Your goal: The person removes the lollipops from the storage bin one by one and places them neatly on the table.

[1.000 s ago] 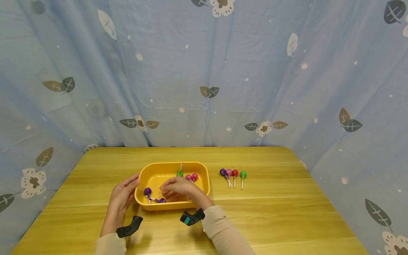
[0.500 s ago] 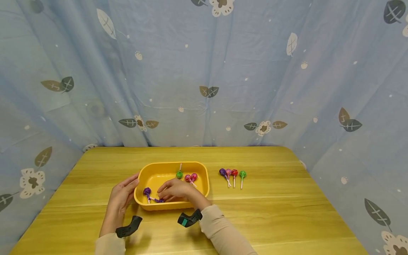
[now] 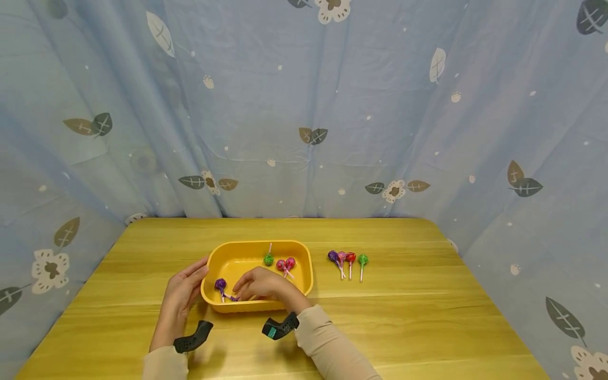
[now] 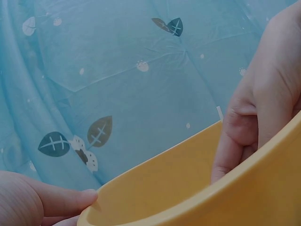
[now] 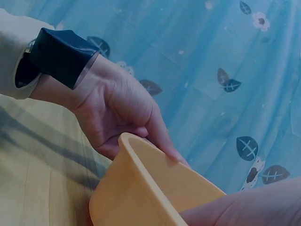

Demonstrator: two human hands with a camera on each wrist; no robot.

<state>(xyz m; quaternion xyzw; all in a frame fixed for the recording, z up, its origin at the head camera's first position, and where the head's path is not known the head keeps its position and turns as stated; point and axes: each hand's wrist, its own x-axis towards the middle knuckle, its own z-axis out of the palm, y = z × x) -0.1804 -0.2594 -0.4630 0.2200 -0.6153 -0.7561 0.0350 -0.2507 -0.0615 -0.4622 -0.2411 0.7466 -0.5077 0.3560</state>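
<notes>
Presently, the right hand point(image 3: 260, 284) is down inside the yellow tray point(image 3: 247, 243), fingertips at a partly hidden purple lollipop point(image 3: 233, 298); whether it is pinched cannot be told. Another purple lollipop point(image 3: 220, 284) lies just left of that hand; a green lollipop point(image 3: 268, 259) lies beyond it. The left hand point(image 3: 182, 287), fingers extended, touches the tray's end.

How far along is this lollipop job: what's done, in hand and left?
Done, if this is unloading: four lollipops lie on the table, right of the yellow tray.
In hand: the left hand holds the tray; the right hand is inside it at a partly hidden purple lollipop, grip unclear.
Left: a green lollipop, two pink lollipops and another purple lollipop visible in the tray.
</notes>
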